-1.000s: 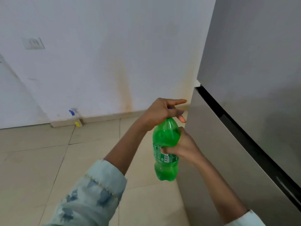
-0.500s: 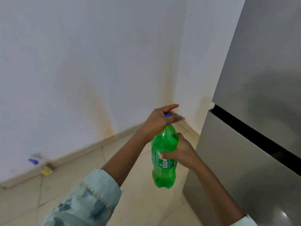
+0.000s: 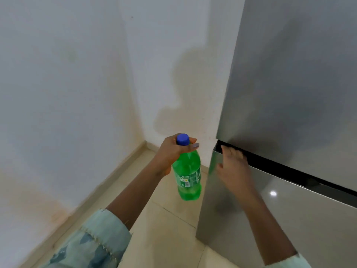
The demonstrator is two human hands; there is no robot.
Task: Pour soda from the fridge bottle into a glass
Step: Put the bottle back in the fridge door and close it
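A person stands at the corner of a grey fridge [image 3: 289,93], soda bottle [image 3: 187,176] in hand. The left hand [image 3: 172,153] grips the green bottle round its neck, just under the blue cap [image 3: 183,139], holding it in the air above the tiled floor [image 3: 154,238], just beside the fridge's near edge. The right hand [image 3: 232,161] holds nothing; its fingers reach loosely straight toward the dark gap between the two doors (the blur hides whether they touch the lower door).

The bottle is out of the fridge, so the fetching looks done. The cap is on, no glass is in view, and opening and pouring appear to remain.

The bottle hangs nearly upright, its long axis close to vertical, cap pointing up and base toward the floor.
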